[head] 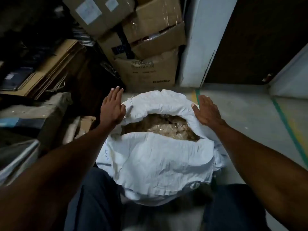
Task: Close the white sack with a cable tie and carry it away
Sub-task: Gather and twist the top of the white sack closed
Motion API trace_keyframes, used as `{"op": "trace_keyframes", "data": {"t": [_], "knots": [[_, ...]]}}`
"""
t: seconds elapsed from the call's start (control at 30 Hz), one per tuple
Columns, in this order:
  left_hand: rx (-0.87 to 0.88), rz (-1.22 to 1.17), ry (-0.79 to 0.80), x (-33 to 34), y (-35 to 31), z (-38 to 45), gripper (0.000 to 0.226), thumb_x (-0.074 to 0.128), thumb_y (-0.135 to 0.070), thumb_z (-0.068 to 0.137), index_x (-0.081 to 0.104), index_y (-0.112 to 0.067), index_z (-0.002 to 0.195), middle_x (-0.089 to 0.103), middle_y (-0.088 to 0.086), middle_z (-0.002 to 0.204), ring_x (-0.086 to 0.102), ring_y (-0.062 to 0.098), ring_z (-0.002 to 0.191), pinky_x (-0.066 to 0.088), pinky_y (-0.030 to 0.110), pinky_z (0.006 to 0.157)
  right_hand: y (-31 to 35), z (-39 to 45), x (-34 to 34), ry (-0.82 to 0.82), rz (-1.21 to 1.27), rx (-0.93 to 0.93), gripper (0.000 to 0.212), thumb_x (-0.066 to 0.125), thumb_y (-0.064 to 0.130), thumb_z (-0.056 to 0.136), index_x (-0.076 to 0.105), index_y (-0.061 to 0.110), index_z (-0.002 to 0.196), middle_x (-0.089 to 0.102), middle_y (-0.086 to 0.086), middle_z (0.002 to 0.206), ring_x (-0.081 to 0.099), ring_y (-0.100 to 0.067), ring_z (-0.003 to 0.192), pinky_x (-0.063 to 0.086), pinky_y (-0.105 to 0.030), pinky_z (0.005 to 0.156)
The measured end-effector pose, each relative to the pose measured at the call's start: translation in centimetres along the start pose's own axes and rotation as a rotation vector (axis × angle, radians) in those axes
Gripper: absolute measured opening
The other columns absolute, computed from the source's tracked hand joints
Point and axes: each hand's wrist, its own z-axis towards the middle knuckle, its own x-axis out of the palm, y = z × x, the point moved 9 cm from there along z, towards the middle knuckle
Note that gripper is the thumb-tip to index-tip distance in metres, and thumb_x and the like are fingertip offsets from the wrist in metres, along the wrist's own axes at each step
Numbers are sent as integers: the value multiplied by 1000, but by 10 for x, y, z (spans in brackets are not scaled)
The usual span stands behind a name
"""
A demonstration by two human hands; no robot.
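Note:
A big white sack (155, 160) stands on the floor between my legs, its mouth gaping and the rim rolled outward. Crumpled clear plastic and brownish scraps (165, 127) fill it almost to the top. My left hand (113, 107) is flat with fingers spread, at the left edge of the rim. My right hand (206, 112) lies flat on the right edge of the rim, fingers extended. Neither hand holds anything. I see no cable tie.
Stacked cardboard boxes (150, 47) rise just behind the sack. Flattened cartons and dark clutter (41, 69) fill the left side. A white pillar (200, 47) and dark doorway stand at the right. Grey floor with green and yellow lines (286, 127) extends right.

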Motion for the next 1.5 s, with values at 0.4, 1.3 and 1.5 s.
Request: {"op": "trace_keyframes", "data": {"t": [0.4, 1.3, 1.5], "knots": [[-482, -181, 83, 34, 64, -46, 63, 52, -23, 94, 35, -6, 152, 34, 20, 159, 30, 41, 147, 31, 54, 116, -48, -58, 26, -6, -49, 105, 58, 44, 44, 104, 36, 10, 151, 40, -14, 156, 42, -38, 139, 34, -52, 113], [-697, -900, 361, 62, 64, -60, 34, 72, -32, 94, 69, -5, 113, 71, 18, 116, 69, 27, 87, 56, 36, 77, -98, -61, 3, -1, 336, 517, 70, 84, 35, 77, 57, 0, 132, 62, -23, 133, 61, -42, 119, 50, -40, 91], [-641, -1018, 179, 15, 35, -41, 24, 65, -16, 96, 68, -1, 115, 72, 21, 113, 70, 30, 91, 56, 39, 84, -64, -74, -40, -1, 638, 469, 51, 85, 32, 77, 63, 4, 114, 67, -13, 106, 63, -23, 80, 49, -31, 68]]}}
